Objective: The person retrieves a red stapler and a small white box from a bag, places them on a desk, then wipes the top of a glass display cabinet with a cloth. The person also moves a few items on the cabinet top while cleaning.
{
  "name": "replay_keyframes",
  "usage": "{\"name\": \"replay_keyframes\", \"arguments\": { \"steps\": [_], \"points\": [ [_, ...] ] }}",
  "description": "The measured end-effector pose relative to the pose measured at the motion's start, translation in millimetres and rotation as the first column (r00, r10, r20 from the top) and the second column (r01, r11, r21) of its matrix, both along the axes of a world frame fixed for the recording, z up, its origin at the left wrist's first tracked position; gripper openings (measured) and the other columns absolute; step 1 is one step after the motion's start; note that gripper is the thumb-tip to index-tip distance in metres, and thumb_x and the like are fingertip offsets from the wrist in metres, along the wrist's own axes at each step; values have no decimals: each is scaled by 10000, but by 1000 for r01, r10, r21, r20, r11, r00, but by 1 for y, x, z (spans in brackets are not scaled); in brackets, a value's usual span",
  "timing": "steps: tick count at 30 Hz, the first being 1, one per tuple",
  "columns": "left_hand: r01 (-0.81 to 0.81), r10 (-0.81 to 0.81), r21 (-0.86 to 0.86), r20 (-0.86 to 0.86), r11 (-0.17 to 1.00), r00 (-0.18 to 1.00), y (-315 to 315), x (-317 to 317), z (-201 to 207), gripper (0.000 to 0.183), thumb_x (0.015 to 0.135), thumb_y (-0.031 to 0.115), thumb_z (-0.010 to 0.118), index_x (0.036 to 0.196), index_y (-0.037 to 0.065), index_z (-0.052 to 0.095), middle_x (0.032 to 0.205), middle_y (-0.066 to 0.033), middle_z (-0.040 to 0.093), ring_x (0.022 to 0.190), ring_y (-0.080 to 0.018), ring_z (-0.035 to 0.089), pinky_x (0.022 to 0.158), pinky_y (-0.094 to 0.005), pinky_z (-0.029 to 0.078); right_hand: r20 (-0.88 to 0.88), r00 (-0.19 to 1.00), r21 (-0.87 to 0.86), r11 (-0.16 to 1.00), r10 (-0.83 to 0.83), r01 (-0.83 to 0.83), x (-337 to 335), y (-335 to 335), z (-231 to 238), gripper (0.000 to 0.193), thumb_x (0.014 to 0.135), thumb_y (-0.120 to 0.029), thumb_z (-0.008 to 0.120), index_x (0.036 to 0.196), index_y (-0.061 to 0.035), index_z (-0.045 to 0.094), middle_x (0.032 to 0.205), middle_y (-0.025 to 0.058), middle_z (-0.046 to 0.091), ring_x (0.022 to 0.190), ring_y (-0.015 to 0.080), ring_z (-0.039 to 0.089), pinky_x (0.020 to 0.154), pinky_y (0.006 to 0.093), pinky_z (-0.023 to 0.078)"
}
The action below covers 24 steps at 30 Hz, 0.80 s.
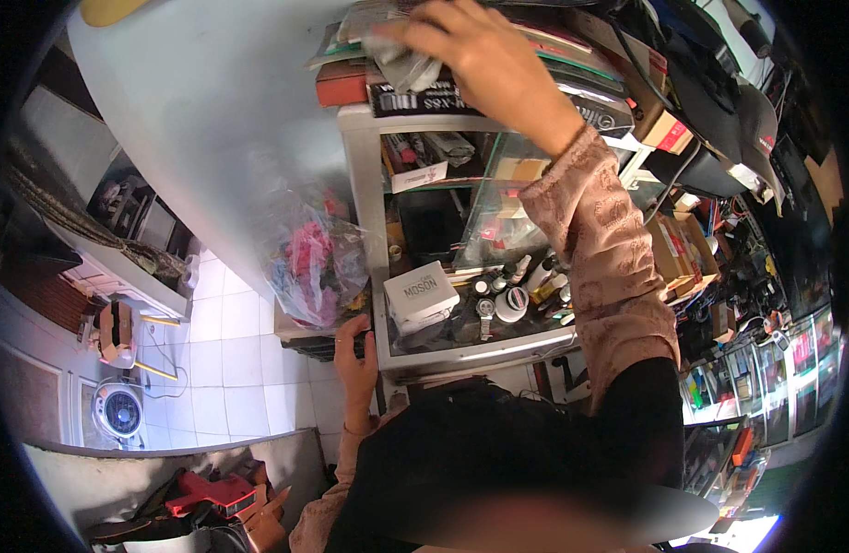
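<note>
My right hand (484, 60) is closed on a crumpled grey cloth (408, 66) at the top of the view. It is over a pile of flat papers and folders on top of a white-framed glass cabinet (358, 175). Under the cloth lie a black printed box (420, 101) and a red box (340, 85). Lower down, my left hand (355, 369) is beside the cabinet's front left corner, with thumb and fingers apart and nothing in them. Whether its fingertips touch the cabinet, I cannot tell.
Inside the cabinet are a white box (421, 293), a wristwatch (485, 318) and several small bottles and jars. A clear plastic bag (309, 253) with pink contents stands left of it. A round fan (118, 412) rests on the tiled floor (226, 369). Dark caps (752, 120) hang at right.
</note>
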<state>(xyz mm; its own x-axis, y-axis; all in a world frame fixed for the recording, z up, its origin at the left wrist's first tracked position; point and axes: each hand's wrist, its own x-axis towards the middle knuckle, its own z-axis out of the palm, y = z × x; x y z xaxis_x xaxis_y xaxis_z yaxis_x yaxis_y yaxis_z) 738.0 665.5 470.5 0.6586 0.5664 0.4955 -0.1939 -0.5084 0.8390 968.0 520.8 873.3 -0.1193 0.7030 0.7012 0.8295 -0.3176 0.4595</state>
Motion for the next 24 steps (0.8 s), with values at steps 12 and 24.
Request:
{"name": "replay_keyframes", "arguments": {
  "steps": [12, 24],
  "points": [
    [-15, 16, -14, 29, 1000, 999, 43, -11, -4, 302, 925, -37, 635, 1223, 6, 656, 1119, -144, 686, 989, -269, 684, 903, -380, 527, -435, 894, 176, 984, 108, -33, -14, -61, -58, 727, 676, 206, 605, 1359, -42, 572, 1391, 143, 600, 1321, 333, 569, 1122, 422, 433],
    [7, -5, 90, -25, 996, 1000, 79, -25, -7, 292, 927, -39, 638, 1214, 4, 666, 1131, -149, 681, 999, -260, 675, 912, -371, 521, -106, 966, 288, 922, -237, 258, 75, -107, -21, 362, 940, -138, 721, 1278, -25, 660, 1239, 173, 692, 1148, 301, 674, 978, 361, 506]
  ]
}}
